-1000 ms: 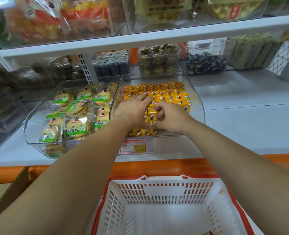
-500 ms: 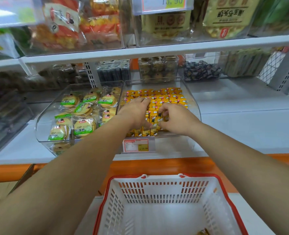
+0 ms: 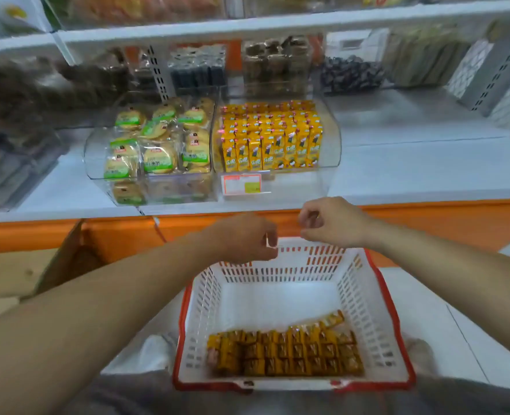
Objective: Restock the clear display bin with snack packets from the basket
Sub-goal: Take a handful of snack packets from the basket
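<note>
1. nearest of all sits the white basket (image 3: 358, 310) with its red rim. yellow snack packets (image 3: 286, 351) lie in rows against its near wall, and one more lies tilted just behind them.
2. both hands hang over the basket's far rim. the left hand (image 3: 244, 238) is above the far left corner, and the right hand (image 3: 331, 223) is a little higher, just past the rim. the fingers of each are loosely curled, and i see nothing in either.
3. left of the basket stands a brown cardboard box (image 3: 23, 274).
4. just beyond the basket runs an orange shelf edge (image 3: 427, 217).
5. straight beyond the basket, on the white shelf, the clear display bin (image 3: 331, 151) holds upright rows of stocked packets (image 3: 271, 136) in yellow. a red-bordered price tag (image 3: 241, 184) hangs on its front.
6. beyond the basket and to the left, a second bin (image 3: 95, 157) of green-labelled cakes (image 3: 158, 148) sits against the display bin.
7. farthest from the basket, tubs (image 3: 349, 73) of dark snacks line the back, too blurred to make out.
</note>
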